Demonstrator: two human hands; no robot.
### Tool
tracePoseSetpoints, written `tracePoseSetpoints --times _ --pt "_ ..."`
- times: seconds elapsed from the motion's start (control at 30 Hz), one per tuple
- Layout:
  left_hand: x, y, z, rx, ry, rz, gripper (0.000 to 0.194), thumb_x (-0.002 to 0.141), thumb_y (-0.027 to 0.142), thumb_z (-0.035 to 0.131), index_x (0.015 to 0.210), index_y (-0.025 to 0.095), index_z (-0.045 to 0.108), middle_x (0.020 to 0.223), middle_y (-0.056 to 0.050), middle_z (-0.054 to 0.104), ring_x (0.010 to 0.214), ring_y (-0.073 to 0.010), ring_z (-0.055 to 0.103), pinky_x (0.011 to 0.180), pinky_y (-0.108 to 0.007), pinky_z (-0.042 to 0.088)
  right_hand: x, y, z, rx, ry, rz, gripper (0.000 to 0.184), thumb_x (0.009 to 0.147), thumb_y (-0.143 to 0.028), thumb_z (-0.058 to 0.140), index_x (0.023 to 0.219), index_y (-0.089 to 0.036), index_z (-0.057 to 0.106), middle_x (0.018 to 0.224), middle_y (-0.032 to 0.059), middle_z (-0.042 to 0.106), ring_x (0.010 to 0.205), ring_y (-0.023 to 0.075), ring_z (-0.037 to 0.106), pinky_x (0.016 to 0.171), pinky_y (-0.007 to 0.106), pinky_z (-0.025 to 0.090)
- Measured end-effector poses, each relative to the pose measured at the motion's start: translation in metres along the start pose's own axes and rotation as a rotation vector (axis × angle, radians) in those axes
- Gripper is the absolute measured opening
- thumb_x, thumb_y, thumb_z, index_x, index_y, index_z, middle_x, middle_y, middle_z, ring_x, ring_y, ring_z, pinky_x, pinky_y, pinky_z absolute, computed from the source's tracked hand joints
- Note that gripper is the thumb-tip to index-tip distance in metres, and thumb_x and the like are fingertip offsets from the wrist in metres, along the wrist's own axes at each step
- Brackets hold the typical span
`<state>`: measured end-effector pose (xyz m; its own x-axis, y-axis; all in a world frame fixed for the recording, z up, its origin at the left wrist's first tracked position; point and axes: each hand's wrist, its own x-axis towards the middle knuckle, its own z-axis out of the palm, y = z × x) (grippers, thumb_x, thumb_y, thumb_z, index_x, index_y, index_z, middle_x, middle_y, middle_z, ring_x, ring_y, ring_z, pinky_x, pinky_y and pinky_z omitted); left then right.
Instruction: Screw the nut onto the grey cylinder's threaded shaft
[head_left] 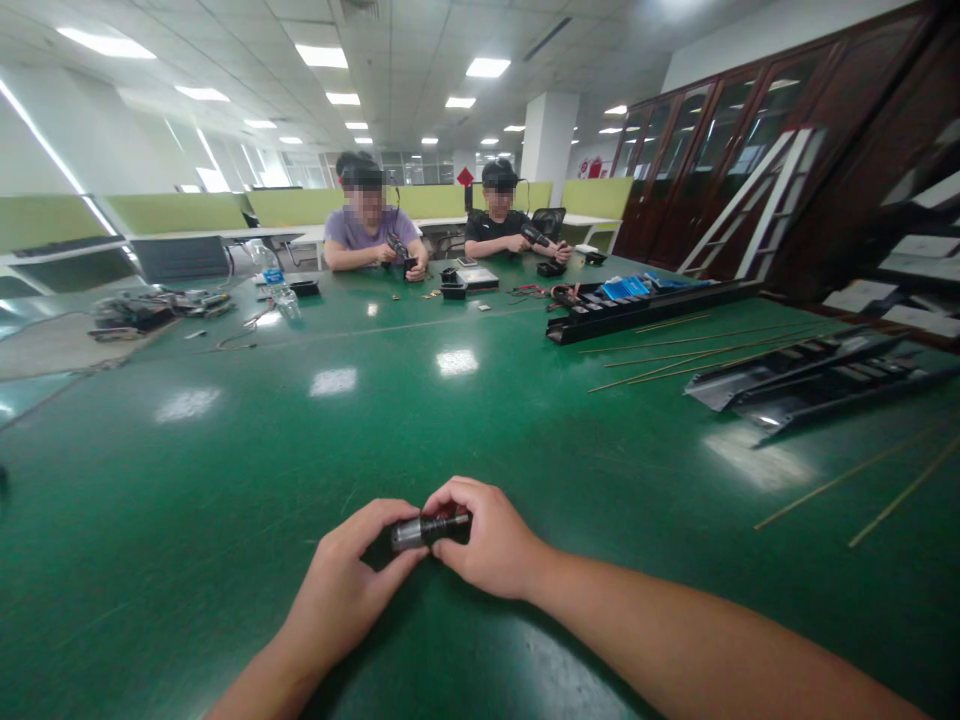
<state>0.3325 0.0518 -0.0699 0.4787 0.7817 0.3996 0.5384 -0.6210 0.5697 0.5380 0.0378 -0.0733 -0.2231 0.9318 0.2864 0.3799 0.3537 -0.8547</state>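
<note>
A small silver-and-black cylindrical part (409,534) lies sideways just above the near part of the green table. Its silver end points left, and its ringed black end points right. My left hand (360,565) pinches the silver end between thumb and fingers. My right hand (487,535) is closed around the black end, with fingertips on top and thumb below. The two hands nearly meet at the middle of the part, and its right end is partly hidden by the right hand.
Black metal channels (795,385) and thin rods (675,355) lie to the right. Beyond them sits a long black tray (645,312). Water bottles (283,298) and tangled parts (161,308) are at far left. Two people (367,225) across the table hold dark tools.
</note>
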Motion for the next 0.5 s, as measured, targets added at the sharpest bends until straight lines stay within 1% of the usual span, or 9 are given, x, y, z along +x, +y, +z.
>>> tracePoseSetpoints --times 0.13,0.3,0.5 --pt "0.0008 0.0001 -0.0007 -0.014 0.014 -0.008 0.020 0.086 0.030 0.068 0.105 0.024 0.065 0.101 -0.002 0.071 0.092 -0.0176 0.068 0.084 -0.027 0.054 0.0007 0.0014 0.0012 -0.003 0.006 0.011 0.029 0.066 -0.005 0.066 0.091 -0.019 0.068 0.086 0.0005 0.066 0.079 0.0151 0.060 0.070 0.025 0.046" --pt "-0.0005 -0.0017 -0.0006 -0.038 0.006 -0.003 0.022 0.084 0.028 0.070 0.106 0.026 0.064 0.101 0.000 0.070 0.092 -0.0156 0.068 0.084 -0.025 0.053 0.0000 0.0022 0.0009 0.039 0.030 0.063 0.028 0.066 -0.006 0.067 0.091 -0.019 0.069 0.083 0.0006 0.065 0.075 0.0145 0.060 0.069 0.025 0.047" --pt "-0.0026 -0.0026 0.0001 -0.065 0.014 -0.002 0.023 0.085 0.027 0.070 0.107 0.026 0.064 0.102 -0.001 0.070 0.094 -0.0160 0.067 0.085 -0.026 0.053 -0.0007 -0.0020 -0.0004 0.040 0.029 0.065 0.021 0.068 -0.010 0.071 0.087 -0.018 0.070 0.082 0.0006 0.067 0.075 0.0146 0.061 0.069 0.025 0.046"
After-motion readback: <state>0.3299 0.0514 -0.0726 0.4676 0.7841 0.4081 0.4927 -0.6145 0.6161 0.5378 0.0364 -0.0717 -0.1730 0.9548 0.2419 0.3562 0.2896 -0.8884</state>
